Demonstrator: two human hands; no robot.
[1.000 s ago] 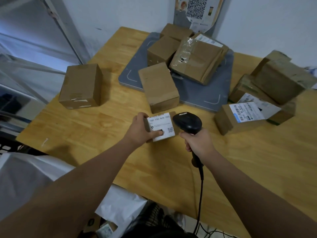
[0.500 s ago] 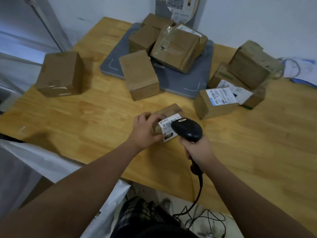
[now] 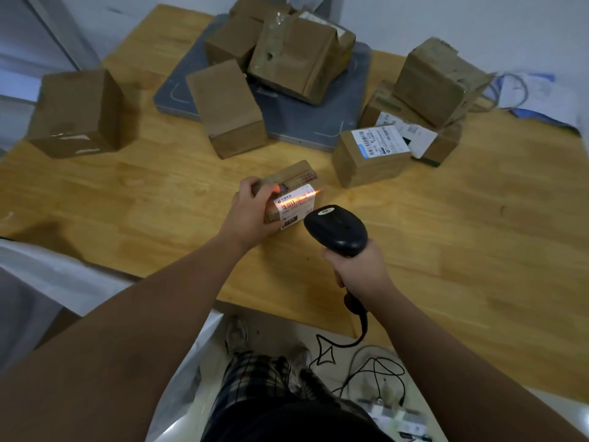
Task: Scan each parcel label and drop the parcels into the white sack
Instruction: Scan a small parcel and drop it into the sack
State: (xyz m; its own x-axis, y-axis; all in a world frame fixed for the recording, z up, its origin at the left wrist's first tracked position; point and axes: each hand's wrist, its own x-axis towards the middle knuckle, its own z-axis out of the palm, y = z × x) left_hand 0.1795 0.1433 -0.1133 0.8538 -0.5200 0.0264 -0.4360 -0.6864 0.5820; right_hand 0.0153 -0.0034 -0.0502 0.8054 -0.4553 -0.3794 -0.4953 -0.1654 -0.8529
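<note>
Across the frame from 9 to 3 o'clock: wooden table point(image 3: 478, 234), worn, pale grain.
- White sack point(image 3: 63, 272) at 8 o'clock, below the table's near edge, mouth not visible.
- Grey platform point(image 3: 299, 122) at 12 o'clock, white corner marks; a large taped parcel point(image 3: 296, 55) lies tilted on it over smaller boxes.
- Plain box point(image 3: 76, 113) alone at 10 o'clock; another plain box point(image 3: 229, 106) at 11, half on the platform.
- Stack of boxes point(image 3: 436, 81) at 2 o'clock. Just in front, a labelled box point(image 3: 369, 157): white sticker, blue strip, barcodes, print too small to read.
- Scanner point(image 3: 334, 228), black, corded, just right of centre, nose aimed to 11 o'clock. Right hand point(image 3: 360, 269) is wrapped around its grip.
- Left hand point(image 3: 251, 212) grips the small parcel point(image 3: 290, 177) at centre from its left side, thumb on top; the parcel sits on the table, well apart from the sack.
- Label point(image 3: 294, 205) faces the camera: barcode, a small logo at its left, rows of digits, and a black block that may read "150"; blur prevents certainty.
- Red scan line point(image 3: 299, 199) runs across the barcode.
</note>
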